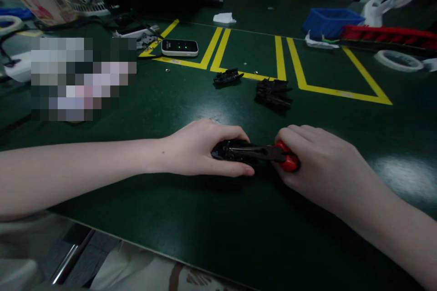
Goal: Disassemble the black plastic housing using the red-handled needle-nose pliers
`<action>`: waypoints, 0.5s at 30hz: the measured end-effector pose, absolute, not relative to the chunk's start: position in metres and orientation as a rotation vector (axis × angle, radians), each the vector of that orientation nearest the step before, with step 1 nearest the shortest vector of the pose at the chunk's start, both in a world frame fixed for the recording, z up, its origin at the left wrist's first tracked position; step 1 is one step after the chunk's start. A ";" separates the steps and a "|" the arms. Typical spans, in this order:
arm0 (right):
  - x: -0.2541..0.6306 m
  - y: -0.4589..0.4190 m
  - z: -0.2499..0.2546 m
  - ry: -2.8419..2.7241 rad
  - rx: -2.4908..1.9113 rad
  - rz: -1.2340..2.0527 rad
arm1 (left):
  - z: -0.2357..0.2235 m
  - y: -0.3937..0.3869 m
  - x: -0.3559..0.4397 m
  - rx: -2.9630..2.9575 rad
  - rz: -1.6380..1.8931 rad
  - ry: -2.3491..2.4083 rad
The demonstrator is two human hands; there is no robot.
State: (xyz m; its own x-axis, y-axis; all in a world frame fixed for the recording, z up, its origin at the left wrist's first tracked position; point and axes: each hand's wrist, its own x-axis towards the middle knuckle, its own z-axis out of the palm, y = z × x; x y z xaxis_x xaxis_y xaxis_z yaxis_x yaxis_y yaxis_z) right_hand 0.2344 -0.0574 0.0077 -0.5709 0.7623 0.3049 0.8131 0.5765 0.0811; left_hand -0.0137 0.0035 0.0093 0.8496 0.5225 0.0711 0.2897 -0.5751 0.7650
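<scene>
My left hand [208, 148] is closed round a black plastic part [221, 150], held low over the green table near its front side. My right hand [314, 163] grips a pair of pliers [269, 152] by the red handles. The metal jaws of the pliers point left and reach onto the black part between my left thumb and fingers. Whether the jaws are clamped on it I cannot make out. Farther back lie two more dark pieces, a small black part [228, 77] and a larger black clump [274, 93].
Yellow tape outlines [247, 72] mark the green table [191, 204]. A white device with green lights [180, 47] lies at the back left. Back right are a blue bin [331, 20], a red rack [392, 36] and a tape roll [398, 60]. A pixelated patch covers the left.
</scene>
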 end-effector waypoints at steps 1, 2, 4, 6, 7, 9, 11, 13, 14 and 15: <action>0.234 -0.058 0.007 -2.570 -1.311 -0.321 | 0.009 0.004 -0.014 2.211 0.369 0.588; 0.234 -0.058 0.007 -2.567 -1.312 -0.330 | 0.009 0.004 -0.013 2.206 0.365 0.588; 0.233 -0.058 0.007 -2.566 -1.308 -0.341 | 0.009 0.004 -0.013 2.203 0.350 0.578; 0.234 -0.058 0.008 -2.565 -1.302 -0.348 | 0.009 0.005 -0.013 2.206 0.343 0.566; 0.234 -0.058 0.008 -2.560 -1.301 -0.349 | 0.009 0.005 -0.014 2.208 0.347 0.561; 0.236 -0.058 0.009 -2.541 -1.312 -0.340 | 0.009 0.004 -0.014 2.210 0.358 0.560; 0.239 -0.058 0.010 -2.520 -1.327 -0.328 | 0.009 0.004 -0.014 2.207 0.374 0.567; 0.241 -0.058 0.011 -2.512 -1.337 -0.321 | 0.009 0.003 -0.014 2.202 0.382 0.570; 0.241 -0.059 0.011 -2.513 -1.335 -0.321 | 0.009 0.003 -0.014 2.202 0.382 0.566; 0.241 -0.059 0.012 -2.513 -1.333 -0.325 | 0.009 0.003 -0.015 2.204 0.382 0.559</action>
